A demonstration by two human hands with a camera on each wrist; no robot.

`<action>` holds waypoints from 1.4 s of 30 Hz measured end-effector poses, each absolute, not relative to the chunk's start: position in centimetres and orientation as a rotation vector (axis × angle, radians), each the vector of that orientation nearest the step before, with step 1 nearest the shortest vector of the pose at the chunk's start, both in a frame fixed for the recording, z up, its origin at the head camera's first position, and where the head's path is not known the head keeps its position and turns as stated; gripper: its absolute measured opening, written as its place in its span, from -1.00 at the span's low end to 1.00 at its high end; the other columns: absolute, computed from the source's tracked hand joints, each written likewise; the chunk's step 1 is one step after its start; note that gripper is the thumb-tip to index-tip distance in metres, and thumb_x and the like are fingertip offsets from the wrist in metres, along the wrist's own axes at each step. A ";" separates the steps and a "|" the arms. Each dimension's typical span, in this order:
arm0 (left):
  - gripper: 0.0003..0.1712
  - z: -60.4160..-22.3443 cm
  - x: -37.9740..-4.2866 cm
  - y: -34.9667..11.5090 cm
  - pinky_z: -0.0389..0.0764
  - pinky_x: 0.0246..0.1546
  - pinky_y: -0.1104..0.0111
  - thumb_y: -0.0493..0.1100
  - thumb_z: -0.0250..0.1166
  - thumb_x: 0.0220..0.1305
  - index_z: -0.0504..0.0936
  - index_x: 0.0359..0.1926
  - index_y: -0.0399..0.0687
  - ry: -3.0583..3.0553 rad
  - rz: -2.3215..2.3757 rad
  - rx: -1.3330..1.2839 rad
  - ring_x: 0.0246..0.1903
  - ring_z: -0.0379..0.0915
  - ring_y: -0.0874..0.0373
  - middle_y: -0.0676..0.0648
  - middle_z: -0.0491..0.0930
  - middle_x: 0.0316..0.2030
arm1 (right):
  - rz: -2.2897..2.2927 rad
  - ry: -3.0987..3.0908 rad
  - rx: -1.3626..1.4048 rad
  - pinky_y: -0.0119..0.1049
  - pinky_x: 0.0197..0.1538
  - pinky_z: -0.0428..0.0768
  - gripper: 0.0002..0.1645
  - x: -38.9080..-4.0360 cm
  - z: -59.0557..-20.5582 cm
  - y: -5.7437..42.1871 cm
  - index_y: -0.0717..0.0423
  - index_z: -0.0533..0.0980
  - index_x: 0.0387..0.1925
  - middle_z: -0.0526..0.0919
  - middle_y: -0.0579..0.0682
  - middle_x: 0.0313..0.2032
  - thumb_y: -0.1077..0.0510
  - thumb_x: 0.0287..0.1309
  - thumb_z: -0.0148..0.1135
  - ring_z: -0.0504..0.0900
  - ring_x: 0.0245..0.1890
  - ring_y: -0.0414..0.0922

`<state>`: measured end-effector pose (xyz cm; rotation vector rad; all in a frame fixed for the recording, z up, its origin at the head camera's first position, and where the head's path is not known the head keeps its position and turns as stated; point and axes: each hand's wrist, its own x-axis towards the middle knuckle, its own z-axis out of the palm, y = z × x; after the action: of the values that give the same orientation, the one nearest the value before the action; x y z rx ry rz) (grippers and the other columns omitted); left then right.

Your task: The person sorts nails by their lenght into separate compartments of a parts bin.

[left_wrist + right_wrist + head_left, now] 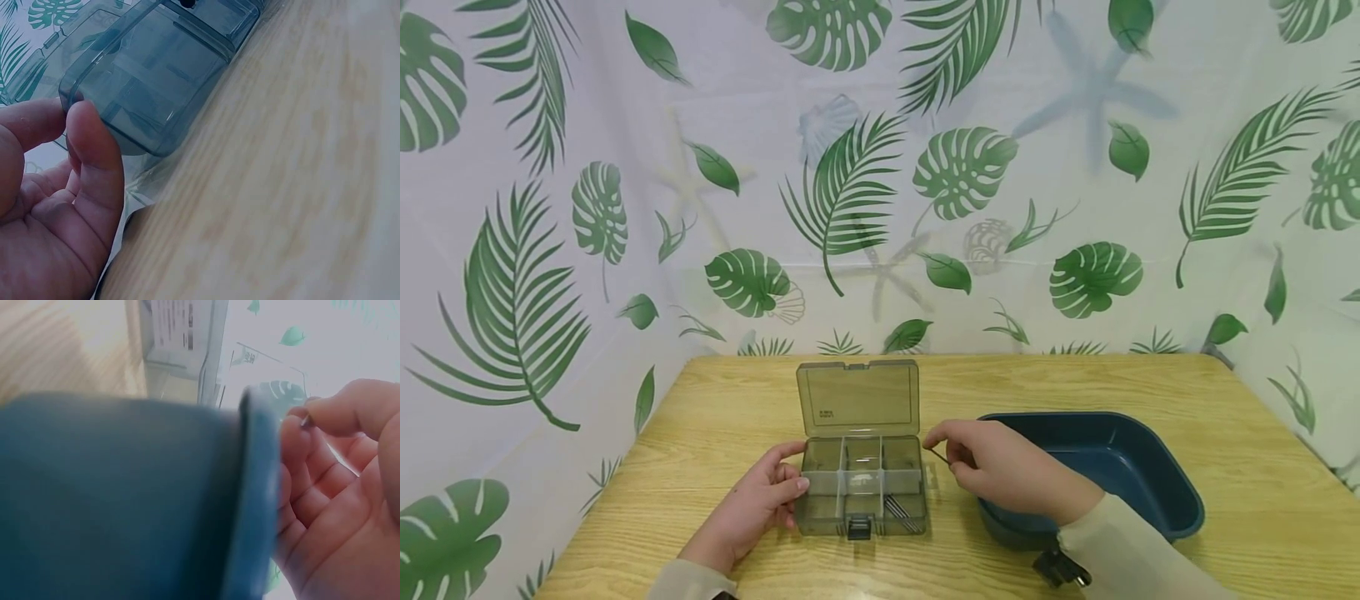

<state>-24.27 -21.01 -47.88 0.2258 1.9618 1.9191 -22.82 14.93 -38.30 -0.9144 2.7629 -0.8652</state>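
Note:
A smoky clear compartment box [862, 481] lies on the table with its lid [859, 400] raised at the back. Several thin dark metal rods [901, 514] lie in its front right compartment. My left hand [760, 500] holds the box by its left side, thumb on the rim [76, 103]. Just right of the box, my right hand [1011, 467] pinches a thin metal rod [938, 456] between thumb and fingertips. In the right wrist view only the short shiny end of this rod [305, 420] shows; the fingers hide the rest.
A dark blue plastic basin [1183, 508] stands at the right, partly under my right forearm. It fills much of the right wrist view. A leaf-patterned white cloth [865, 325] hangs behind the wooden table [730, 400]. A small black device [1060, 568] sits at my right wrist.

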 end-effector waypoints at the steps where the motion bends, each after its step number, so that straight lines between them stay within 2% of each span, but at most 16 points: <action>1: -0.25 -47.9 -24.3 -21.0 0.57 -0.49 0.35 -0.20 0.22 0.48 0.07 0.54 -0.12 1.963 1.919 0.225 -0.44 0.31 0.15 -0.05 0.39 -0.25 | -0.860 2.765 -0.912 -0.30 -0.40 0.45 -0.61 -22.8 -38.3 14.7 -0.10 0.58 0.11 0.51 -0.28 -0.48 0.30 0.37 0.07 0.34 -0.57 -0.30; 9: -0.25 -48.0 -24.3 -21.0 0.58 -0.49 0.35 -0.21 0.21 0.49 0.07 0.54 -0.12 1.960 1.922 0.229 -0.44 0.32 0.15 -0.05 0.39 -0.25 | -0.811 2.812 -0.858 -0.31 -0.45 0.44 -0.62 -23.3 -38.2 12.8 -0.20 0.57 0.11 0.50 -0.29 -0.48 0.25 0.40 0.07 0.31 -0.61 -0.29; 24: -0.27 -47.9 -24.4 -21.0 0.57 -0.49 0.36 -0.20 0.21 0.49 0.09 0.53 -0.12 1.967 1.924 0.235 -0.44 0.31 0.15 -0.06 0.39 -0.25 | -0.827 2.828 -0.692 -0.25 -0.47 0.49 -0.60 -25.5 -38.9 9.1 0.02 0.55 0.18 0.53 -0.17 -0.42 0.32 0.38 0.09 0.46 -0.60 -0.18; 28: -0.27 -48.0 -24.3 -21.0 0.57 -0.50 0.36 -0.20 0.22 0.49 0.09 0.53 -0.13 1.966 1.929 0.231 -0.44 0.31 0.15 -0.06 0.39 -0.25 | -0.843 2.829 -0.689 -0.23 -0.45 0.48 -0.59 -25.7 -39.1 9.0 0.05 0.53 0.20 0.53 -0.17 -0.40 0.32 0.38 0.08 0.46 -0.59 -0.17; 42: -0.25 -47.7 -24.2 -20.8 0.57 -0.49 0.37 -0.21 0.22 0.49 0.07 0.53 -0.15 1.963 1.922 0.242 -0.44 0.32 0.17 -0.04 0.39 -0.24 | -0.819 2.870 -0.615 -0.20 -0.42 0.48 -0.64 -25.0 -38.7 11.3 -0.04 0.56 0.16 0.54 -0.21 -0.36 0.23 0.38 0.15 0.48 -0.55 -0.17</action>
<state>-24.16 -20.81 -47.73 0.2420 1.9634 1.9216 -24.98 11.32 -38.66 -0.6148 2.8701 -0.8185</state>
